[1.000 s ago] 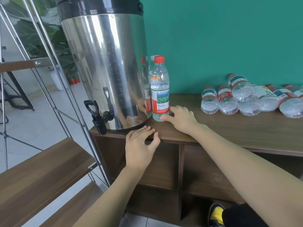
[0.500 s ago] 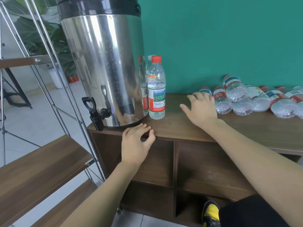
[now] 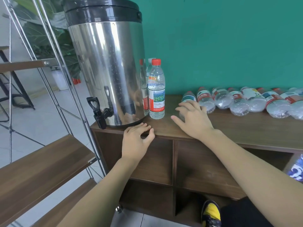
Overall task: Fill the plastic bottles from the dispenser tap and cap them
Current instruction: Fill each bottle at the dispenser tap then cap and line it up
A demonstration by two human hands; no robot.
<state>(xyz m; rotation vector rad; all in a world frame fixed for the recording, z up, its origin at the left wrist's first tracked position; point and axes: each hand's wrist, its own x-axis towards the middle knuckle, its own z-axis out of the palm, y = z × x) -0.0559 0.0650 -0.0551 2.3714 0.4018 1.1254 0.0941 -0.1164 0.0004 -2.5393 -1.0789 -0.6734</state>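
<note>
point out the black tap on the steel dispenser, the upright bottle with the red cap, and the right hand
black plastic dispenser tap [image 3: 98, 112]: head view, on the spout body below the handle
upright clear plastic bottle with red cap [image 3: 156, 102]: head view, on its label
right hand [image 3: 194, 119]: head view, on the back of the hand

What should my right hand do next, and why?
Probably close the fingers around the nearest lying bottle and lift it. The right hand is spread open over it, holding nothing, and one capped bottle already stands beside the dispenser.
</note>
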